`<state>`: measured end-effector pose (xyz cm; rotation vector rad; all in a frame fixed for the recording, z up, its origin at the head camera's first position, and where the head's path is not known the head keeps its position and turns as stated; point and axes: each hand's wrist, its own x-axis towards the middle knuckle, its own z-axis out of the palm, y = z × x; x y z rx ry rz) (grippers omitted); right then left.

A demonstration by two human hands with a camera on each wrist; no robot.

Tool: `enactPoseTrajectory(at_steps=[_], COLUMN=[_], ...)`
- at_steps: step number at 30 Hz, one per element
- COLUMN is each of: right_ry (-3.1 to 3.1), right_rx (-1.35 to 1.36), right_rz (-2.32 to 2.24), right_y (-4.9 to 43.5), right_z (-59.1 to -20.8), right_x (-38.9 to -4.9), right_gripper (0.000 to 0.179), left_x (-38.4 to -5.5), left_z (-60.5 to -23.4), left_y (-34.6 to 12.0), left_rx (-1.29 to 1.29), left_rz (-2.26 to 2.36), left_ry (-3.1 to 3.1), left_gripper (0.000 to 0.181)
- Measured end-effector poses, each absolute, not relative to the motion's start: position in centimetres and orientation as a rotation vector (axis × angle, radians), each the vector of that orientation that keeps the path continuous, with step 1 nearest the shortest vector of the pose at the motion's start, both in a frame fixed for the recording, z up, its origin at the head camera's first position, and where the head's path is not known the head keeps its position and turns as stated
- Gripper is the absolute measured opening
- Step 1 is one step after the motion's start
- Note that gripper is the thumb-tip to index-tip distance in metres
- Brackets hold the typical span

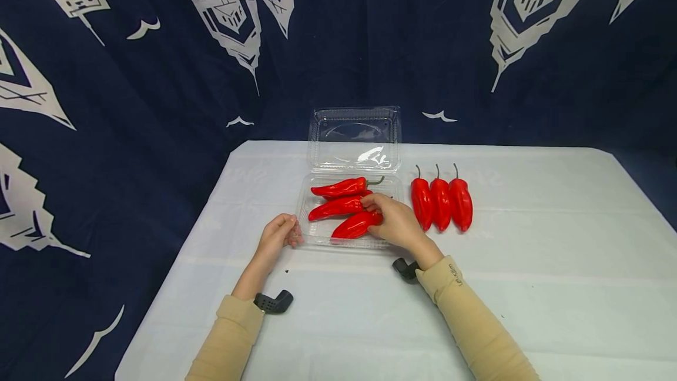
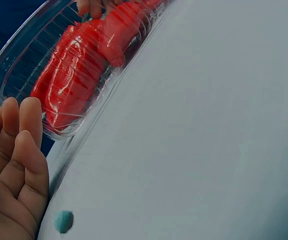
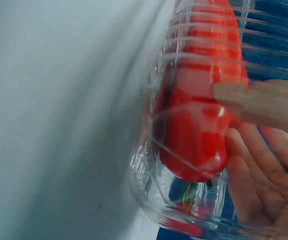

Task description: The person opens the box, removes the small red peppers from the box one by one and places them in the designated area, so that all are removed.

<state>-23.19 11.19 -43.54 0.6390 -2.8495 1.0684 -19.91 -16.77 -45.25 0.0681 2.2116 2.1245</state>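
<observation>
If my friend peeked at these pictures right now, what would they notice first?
Probably the shiny red peppers lying in the open clear box, near the middle of the head view. Next, the three red peppers lined up to its right. Behind, big upside-down white buildings stand out on the dark blue cloth.

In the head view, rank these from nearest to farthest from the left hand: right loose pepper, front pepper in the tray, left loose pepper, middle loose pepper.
From the left hand:
1. Front pepper: in the clear tray.
2. Left loose pepper: on the table, right of the tray.
3. Middle loose pepper: between the other two.
4. Right loose pepper: the row's right end.
</observation>
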Motion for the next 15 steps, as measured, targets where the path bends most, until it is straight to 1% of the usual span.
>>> enactPoseTrajectory(at_steps=[8, 15], right_ry=[-2.857, -2.861], right_rx=[0.635, 0.629], right_rz=[1.045, 0.989], right_y=[11.1, 11.1], right_z=[-43.6, -43.5], right_x=[-23.2, -23.1], right_gripper=[0.052, 0.049], left_x=[-21.0, -21.2], left_z=[-47.4, -48.0], left_y=[-17.4, -17.4], left_rx=[0.061, 0.08], left_rz=[2.159, 2.181], left_ry=[2.187, 2.202], left_gripper=[0.018, 0.022])
